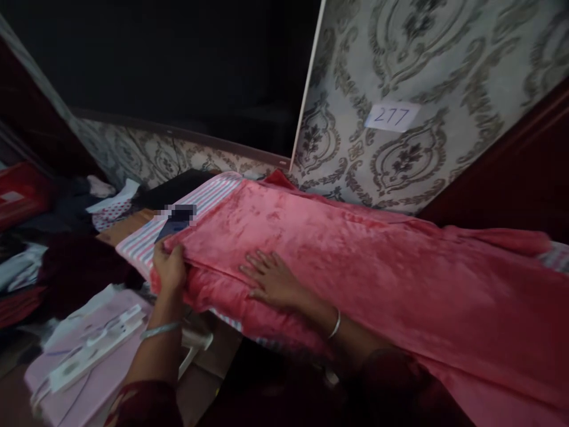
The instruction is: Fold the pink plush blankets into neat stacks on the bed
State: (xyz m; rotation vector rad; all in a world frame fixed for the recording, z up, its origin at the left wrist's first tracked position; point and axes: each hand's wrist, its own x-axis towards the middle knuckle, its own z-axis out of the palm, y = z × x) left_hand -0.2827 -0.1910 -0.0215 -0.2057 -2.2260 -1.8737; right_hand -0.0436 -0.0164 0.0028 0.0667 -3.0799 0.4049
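A large pink-red plush cloth (338, 255) lies spread along a padded board with a striped cover (142, 237), which looks like an ironing board. At the cloth's left end, my left hand (169, 267) pinches its near corner. My right hand (271, 279) rests flat on the plush surface, palm down with fingers spread. Just beyond my left hand, a dark flat object (173, 225) lies on the striped cover; its upper part is blurred out, so I cannot tell its kind. Folds of the cloth hang over the board's near edge.
A large dark television screen (186, 71) is behind the board, beside patterned wallpaper with a paper label (392, 116) reading 277. At the lower left, a white power strip (95, 350) lies on a pinkish surface (53, 370). Piled clothes (84, 261) fill the left side.
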